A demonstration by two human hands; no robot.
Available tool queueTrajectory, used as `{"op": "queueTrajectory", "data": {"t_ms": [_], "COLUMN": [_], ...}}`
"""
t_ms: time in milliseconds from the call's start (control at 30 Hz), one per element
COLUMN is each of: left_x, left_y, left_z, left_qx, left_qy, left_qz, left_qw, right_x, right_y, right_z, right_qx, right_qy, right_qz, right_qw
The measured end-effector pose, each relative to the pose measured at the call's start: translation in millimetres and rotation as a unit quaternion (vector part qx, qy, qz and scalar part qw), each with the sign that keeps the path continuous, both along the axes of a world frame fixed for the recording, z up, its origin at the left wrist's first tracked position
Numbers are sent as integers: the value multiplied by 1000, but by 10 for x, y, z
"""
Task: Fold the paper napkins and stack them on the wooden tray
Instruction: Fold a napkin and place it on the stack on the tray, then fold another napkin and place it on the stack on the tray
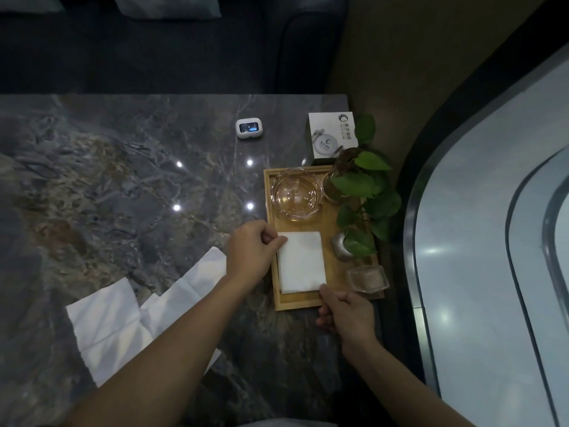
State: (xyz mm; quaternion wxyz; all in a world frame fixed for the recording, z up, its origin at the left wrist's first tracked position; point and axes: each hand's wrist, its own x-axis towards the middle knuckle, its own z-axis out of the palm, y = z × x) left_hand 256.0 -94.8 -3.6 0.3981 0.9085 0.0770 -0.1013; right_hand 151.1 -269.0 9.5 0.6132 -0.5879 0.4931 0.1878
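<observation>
A folded white napkin (pixel 302 262) lies flat in the near left part of the wooden tray (pixel 295 304). My left hand (pixel 252 249) pinches the napkin's far left corner between thumb and fingers. My right hand (pixel 346 311) pinches its near right corner at the tray's front edge. Unfolded white napkins (pixel 120 318) lie spread on the dark marble table (pixel 107 180), left of the tray and partly under my left forearm.
In the tray stand a glass ashtray (pixel 297 195), a leafy green plant (pixel 365 192) in a small silver pot (pixel 340 246) and a small glass dish (pixel 368 278). Behind the tray are a white card box (pixel 332 134) and a small white device (pixel 249 128).
</observation>
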Motion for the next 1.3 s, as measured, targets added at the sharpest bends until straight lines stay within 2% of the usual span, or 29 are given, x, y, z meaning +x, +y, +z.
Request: {"op": "queueTrajectory", "data": {"t_ms": [167,267,367,500,600,767,933,1033,1133,1300], "left_x": [-202,-498,-851,-1324,-1642,-1992,-2391,-2612,-2766,-2842], "left_y": [117,227,339,477,593,789,925,979,1036,1107], "left_z": [99,163,182,158,151,36,-11,-29,-60,-89], "left_qx": [-5,17,67,93,107,128,133,135,126,130], "left_qy": [4,-19,-61,-75,-79,-50,-32,-11,13,6], "left_qz": [15,-13,-39,-30,-19,-5,43,64,67,72], "left_qw": [1000,1000,995,992,991,990,990,989,990,989], "right_x": [-41,-129,-241,-405,-500,-620,-726,-796,-876,-957], "right_y": [12,70,170,333,460,587,717,782,837,912], "right_z": [122,187,227,254,239,188,141,82,50,2], "right_qx": [-34,-90,-178,-210,-244,-306,-308,-307,-297,-288], "right_qy": [-33,-104,-185,-253,-287,-286,-312,-299,-290,-280], "right_qz": [50,131,228,320,427,528,616,668,700,717], "right_qw": [998,982,939,888,822,739,655,609,581,570]}}
